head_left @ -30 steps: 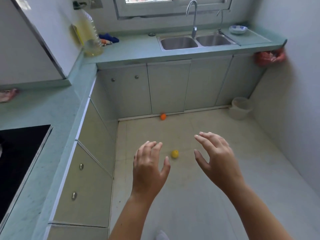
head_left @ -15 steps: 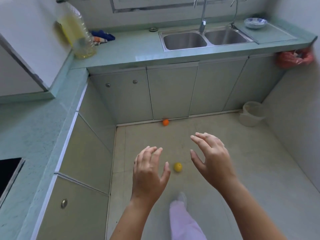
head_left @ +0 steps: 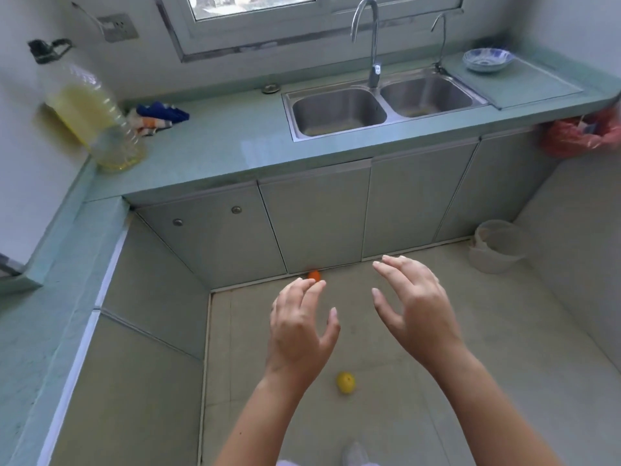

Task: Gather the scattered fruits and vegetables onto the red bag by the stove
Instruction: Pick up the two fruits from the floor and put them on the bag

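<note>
Below two spread hands, fruit on the kitchen floor

Left hand [head_left: 299, 331] and right hand [head_left: 413, 311] hover, fingers apart, gripping nothing; a small round yellow fruit [head_left: 346, 382] lies back by the left wrist; a round orange fruit [head_left: 314, 275] sits just past the left fingertips, at the cabinet [head_left: 316, 223] foot; floor [head_left: 504, 348] tiles stretch right of the right fingers.

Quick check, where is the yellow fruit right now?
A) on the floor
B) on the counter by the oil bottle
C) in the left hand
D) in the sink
A: the yellow fruit lies on the floor, and the left hand and right hand hold nothing.
</note>
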Demonstrator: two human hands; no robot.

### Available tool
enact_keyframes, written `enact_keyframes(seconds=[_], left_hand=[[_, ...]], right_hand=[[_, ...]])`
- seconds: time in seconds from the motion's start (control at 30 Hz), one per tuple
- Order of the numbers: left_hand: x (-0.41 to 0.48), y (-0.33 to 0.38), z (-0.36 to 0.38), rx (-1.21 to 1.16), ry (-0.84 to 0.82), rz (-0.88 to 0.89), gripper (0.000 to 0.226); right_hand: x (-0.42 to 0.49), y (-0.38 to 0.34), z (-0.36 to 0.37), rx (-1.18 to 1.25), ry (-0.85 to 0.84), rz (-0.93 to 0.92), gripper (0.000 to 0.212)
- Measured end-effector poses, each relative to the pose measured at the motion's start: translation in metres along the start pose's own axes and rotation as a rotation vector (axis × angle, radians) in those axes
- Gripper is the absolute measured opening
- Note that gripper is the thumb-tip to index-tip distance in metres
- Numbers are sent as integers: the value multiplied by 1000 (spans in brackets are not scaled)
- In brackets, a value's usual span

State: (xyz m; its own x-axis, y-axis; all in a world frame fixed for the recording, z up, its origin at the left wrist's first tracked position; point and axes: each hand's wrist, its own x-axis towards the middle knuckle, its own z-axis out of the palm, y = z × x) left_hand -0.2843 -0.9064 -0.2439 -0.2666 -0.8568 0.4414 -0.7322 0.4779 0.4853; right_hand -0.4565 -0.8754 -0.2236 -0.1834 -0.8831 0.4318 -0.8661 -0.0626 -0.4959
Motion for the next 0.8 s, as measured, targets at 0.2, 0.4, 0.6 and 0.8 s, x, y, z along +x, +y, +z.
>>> enact_keyframes(seconds=[0.2, 0.4, 0.6, 0.8], left_hand=[[51, -33, 28, -46, -48, 34, 41], [119, -79, 53, -114, -105, 47, 43], [222, -140, 74, -141, -184, 130, 43], [297, -165, 95, -215, -223, 271, 41]], right_hand=[[44, 20, 28, -35, 9, 77, 43], [95, 24, 68, -101, 51, 152, 42], [176, 14, 117, -163, 92, 265, 42], [232, 8, 142, -209, 170, 370, 42]])
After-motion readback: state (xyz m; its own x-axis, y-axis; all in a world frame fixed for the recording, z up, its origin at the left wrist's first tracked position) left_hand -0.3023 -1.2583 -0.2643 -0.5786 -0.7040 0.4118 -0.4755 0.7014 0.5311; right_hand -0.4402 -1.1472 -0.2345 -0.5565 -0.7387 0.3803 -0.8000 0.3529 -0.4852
